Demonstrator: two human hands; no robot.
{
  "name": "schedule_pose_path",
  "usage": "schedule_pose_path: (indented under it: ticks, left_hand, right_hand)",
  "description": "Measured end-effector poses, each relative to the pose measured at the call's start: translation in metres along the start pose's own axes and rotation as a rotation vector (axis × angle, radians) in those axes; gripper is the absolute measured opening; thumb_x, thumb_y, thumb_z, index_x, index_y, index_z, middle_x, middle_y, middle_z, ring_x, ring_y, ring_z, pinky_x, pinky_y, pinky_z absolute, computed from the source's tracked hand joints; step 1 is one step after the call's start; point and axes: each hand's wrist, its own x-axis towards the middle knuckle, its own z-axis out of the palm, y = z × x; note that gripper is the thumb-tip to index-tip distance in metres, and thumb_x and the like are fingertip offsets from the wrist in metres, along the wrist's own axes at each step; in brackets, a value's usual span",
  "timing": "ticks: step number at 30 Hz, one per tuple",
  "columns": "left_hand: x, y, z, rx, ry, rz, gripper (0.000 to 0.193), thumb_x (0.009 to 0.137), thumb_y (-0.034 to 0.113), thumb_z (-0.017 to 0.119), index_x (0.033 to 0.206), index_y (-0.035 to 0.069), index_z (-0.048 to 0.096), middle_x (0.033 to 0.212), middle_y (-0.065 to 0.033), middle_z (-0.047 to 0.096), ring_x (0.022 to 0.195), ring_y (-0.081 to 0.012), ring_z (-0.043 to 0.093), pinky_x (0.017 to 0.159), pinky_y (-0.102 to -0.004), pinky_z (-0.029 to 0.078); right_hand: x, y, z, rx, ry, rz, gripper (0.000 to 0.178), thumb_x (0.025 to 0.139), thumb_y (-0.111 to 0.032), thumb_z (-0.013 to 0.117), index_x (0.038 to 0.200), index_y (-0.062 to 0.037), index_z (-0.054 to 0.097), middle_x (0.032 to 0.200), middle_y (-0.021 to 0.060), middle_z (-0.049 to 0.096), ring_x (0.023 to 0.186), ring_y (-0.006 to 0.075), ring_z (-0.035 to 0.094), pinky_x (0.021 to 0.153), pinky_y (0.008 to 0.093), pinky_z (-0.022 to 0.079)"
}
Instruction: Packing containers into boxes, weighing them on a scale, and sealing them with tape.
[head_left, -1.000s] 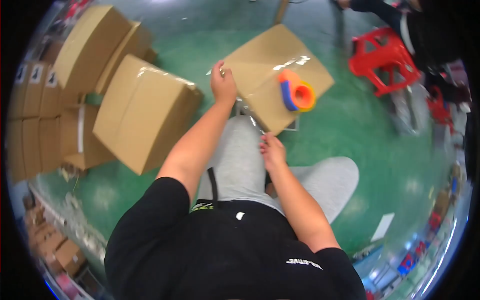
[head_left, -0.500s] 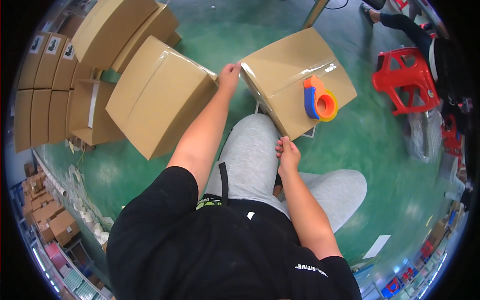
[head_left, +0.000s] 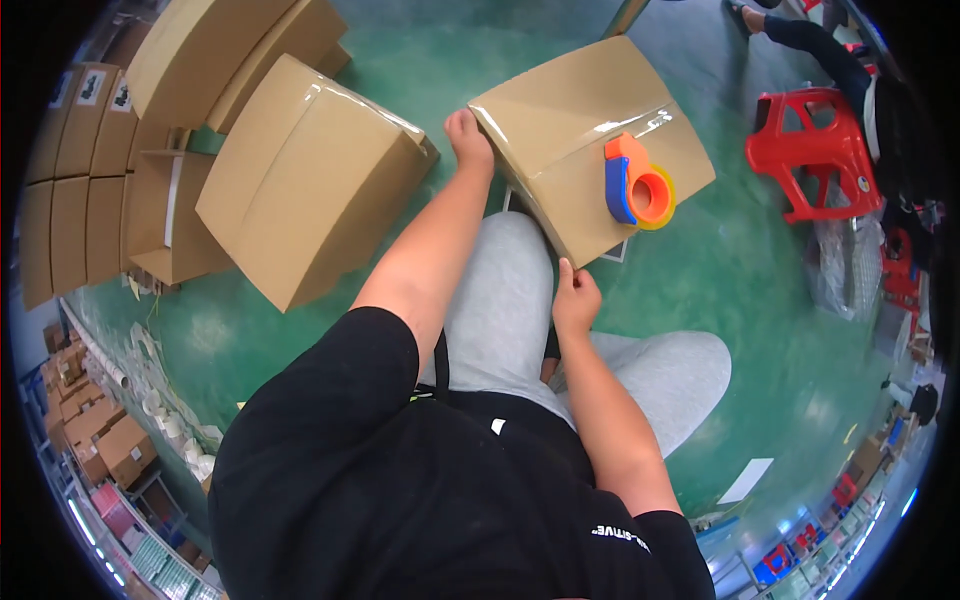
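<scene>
A closed cardboard box (head_left: 545, 110) with clear tape along its seam sits in front of my knees. On its top lies an orange and blue tape dispenser (head_left: 622, 180) with a yellow-edged roll. My left hand (head_left: 469, 138) is closed at the box's far left corner, with its fingertips partly hidden along the side. At the near corner my right hand (head_left: 576, 298) pinches the edge, its thumb uppermost and its other fingers curled. Left of my left forearm stands another taped cardboard box (head_left: 290, 170), apart from the hand.
Stacked cartons (head_left: 75, 225) and an open box (head_left: 180, 215) stand at the left. A red plastic stool (head_left: 815, 150) is at the right, with clear plastic wrapping (head_left: 842, 265) below it. Another person's leg (head_left: 815, 50) shows at the far right.
My left hand has shifted inward against the box's left side, its fingers now more curled. My right hand stays at the near corner. The whole view has shifted slightly.
</scene>
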Motion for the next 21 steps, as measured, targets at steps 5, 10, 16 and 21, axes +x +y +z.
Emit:
schedule_pose_path:
  ticks: [5,10,16,21]
  left_hand:
    - [0.014,-0.009,-0.011,-0.155,0.088,-0.192,0.038,0.091,0.031,0.050,0.113,0.001,0.041,0.113,-0.0138,0.041,0.099,-0.0230,0.045,0.087,-0.0343,0.038]
    - [-0.010,0.016,-0.007,0.153,0.059,-0.594,0.049,0.088,0.035,0.052,0.121,0.001,0.039,0.124,-0.0182,0.041,0.114,-0.0272,0.043,0.097,-0.0356,0.035]
    - [-0.022,0.045,0.002,0.153,-0.006,-0.420,0.061,0.091,0.032,0.046,0.137,0.001,0.022,0.137,-0.0242,0.033,0.127,-0.0322,0.034,0.104,-0.0374,0.028]
    - [-0.011,0.026,0.018,0.031,-0.049,-0.091,0.070,0.085,0.016,0.055,0.141,0.004,0.014,0.136,-0.0235,0.032,0.126,-0.0332,0.035,0.104,-0.0385,0.030]
  right_hand:
    - [-0.032,-0.038,0.004,-0.130,-0.187,-0.255,0.014,0.078,-0.014,0.060,0.081,-0.0006,0.060,0.078,0.0139,0.062,0.071,0.0265,0.061,0.064,0.0363,0.047]
    - [0.016,-0.081,0.026,0.173,-0.565,-0.580,0.042,0.081,-0.019,0.061,0.119,-0.0041,0.053,0.121,0.0170,0.054,0.109,0.0265,0.054,0.089,0.0334,0.042]
    - [0.039,-0.027,0.025,-0.059,-0.555,-0.447,0.060,0.085,-0.030,0.058,0.134,-0.0009,0.037,0.134,0.0203,0.042,0.126,0.0280,0.039,0.104,0.0328,0.029]
    - [0.018,-0.021,0.009,0.188,-0.640,-0.181,0.049,0.088,-0.018,0.052,0.130,0.0032,0.041,0.132,0.0195,0.045,0.123,0.0257,0.042,0.103,0.0332,0.031]
